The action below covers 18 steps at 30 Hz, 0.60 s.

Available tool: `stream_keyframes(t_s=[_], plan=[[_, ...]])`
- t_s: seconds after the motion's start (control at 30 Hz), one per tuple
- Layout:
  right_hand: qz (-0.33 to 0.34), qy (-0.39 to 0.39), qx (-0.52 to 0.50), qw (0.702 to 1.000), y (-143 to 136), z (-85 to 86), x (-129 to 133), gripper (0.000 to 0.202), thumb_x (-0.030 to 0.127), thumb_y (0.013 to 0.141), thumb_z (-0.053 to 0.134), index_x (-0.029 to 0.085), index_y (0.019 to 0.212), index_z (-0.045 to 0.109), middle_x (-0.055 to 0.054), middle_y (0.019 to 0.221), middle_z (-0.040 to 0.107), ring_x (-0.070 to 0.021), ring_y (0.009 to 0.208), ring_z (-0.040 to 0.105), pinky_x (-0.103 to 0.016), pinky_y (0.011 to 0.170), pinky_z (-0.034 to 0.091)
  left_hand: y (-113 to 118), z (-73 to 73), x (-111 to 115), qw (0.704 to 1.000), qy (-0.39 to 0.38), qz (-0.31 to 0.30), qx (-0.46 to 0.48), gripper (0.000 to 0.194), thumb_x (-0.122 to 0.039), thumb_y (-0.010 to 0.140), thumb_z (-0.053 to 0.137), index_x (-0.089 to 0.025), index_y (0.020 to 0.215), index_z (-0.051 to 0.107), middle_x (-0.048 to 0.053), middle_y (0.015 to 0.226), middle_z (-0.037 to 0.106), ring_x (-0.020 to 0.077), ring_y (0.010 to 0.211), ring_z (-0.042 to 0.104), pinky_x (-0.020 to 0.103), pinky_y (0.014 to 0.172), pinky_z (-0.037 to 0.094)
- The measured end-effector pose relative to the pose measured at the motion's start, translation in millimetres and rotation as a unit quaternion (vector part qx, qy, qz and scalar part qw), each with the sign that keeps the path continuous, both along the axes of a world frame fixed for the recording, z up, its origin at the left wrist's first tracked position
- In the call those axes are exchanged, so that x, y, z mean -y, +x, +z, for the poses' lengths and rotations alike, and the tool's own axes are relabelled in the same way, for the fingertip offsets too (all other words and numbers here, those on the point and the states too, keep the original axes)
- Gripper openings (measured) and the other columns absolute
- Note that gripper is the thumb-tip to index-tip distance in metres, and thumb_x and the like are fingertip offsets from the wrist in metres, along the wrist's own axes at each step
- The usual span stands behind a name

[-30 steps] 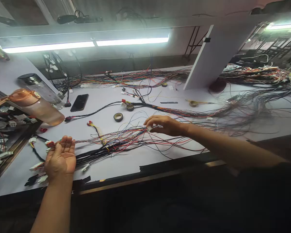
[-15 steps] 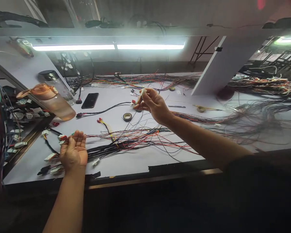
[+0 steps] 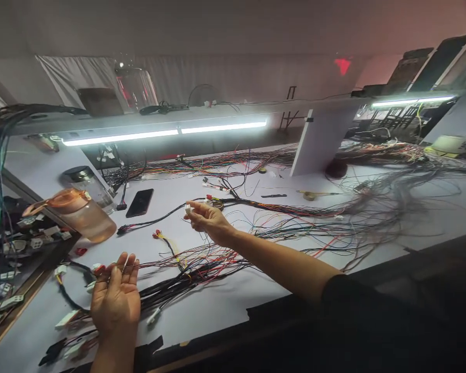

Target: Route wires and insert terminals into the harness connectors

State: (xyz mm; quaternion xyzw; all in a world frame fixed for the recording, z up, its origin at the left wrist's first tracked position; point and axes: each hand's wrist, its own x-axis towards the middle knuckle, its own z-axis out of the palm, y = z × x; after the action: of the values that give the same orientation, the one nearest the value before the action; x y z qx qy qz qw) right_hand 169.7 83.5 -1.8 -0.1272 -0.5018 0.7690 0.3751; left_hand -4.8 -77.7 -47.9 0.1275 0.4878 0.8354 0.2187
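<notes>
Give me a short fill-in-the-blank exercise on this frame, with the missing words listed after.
1. The right hand pinches a small ____ connector above the table.
2. The left hand is held with its palm facing ____, wires running from its fingertips.
3. The black phone lies to the ____ of the orange bottle.

Missing words: white; up; right

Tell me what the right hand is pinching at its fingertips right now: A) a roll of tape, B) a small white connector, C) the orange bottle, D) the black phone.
B: the right hand is raised above the table with a small white connector pinched at its fingertips; the black phone and orange bottle lie untouched off to its left.
</notes>
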Motion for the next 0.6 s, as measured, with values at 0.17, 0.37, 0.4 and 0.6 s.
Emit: stream_keyframes(t_s=[0.17,0.37,0.4,0.6], plan=[[0.051,-0.030,-0.030,0.998,-19.7,-4.8,8.9,0.054,0.043,0.062,0.084,0.021,0.108,0.065,-0.003,0.088,0.068,-0.0090,0.067,0.054,-0.019,0.055,0.037,24.3,24.5,-26.1,0.997,0.039,-0.038,-0.047,0.017,-0.024,0.078,0.066,-0.024,0.091,0.055,0.002,0.107,0.065,0.0209,0.102,0.064,0.050,0.100,0.045],[0.048,-0.022,-0.033,0.998,-45.3,-13.2,13.7,0.046,0.045,0.062,0.083,0.016,0.092,0.063,-0.003,0.079,0.068,-0.0086,0.059,0.054,-0.020,0.052,0.036,38.9,17.2,-46.6,0.989,0.062,-0.122,-0.063,0.022,-0.030,0.081,0.066,-0.025,0.099,0.054,0.004,0.107,0.066,0.0197,0.103,0.063,0.045,0.097,0.045],[0.048,-0.010,-0.025,0.998,-48.5,-14.8,15.0,0.046,0.045,0.062,0.083,0.015,0.090,0.062,-0.003,0.077,0.068,-0.0087,0.058,0.054,-0.020,0.051,0.036,38.3,13.2,-46.4,0.987,0.071,-0.133,-0.054,0.023,-0.029,0.081,0.067,-0.025,0.099,0.055,0.004,0.106,0.066,0.0196,0.104,0.063,0.044,0.098,0.045],[0.086,0.054,0.030,0.994,-60.7,-23.1,25.5,0.044,0.046,0.064,0.079,0.015,0.083,0.055,-0.001,0.069,0.065,-0.0094,0.056,0.054,-0.023,0.056,0.043,27.9,-1.5,-39.7,0.983,0.107,-0.150,0.017,0.030,-0.036,0.073,0.075,-0.019,0.095,0.063,0.003,0.097,0.066,0.0170,0.094,0.063,0.035,0.088,0.049]])
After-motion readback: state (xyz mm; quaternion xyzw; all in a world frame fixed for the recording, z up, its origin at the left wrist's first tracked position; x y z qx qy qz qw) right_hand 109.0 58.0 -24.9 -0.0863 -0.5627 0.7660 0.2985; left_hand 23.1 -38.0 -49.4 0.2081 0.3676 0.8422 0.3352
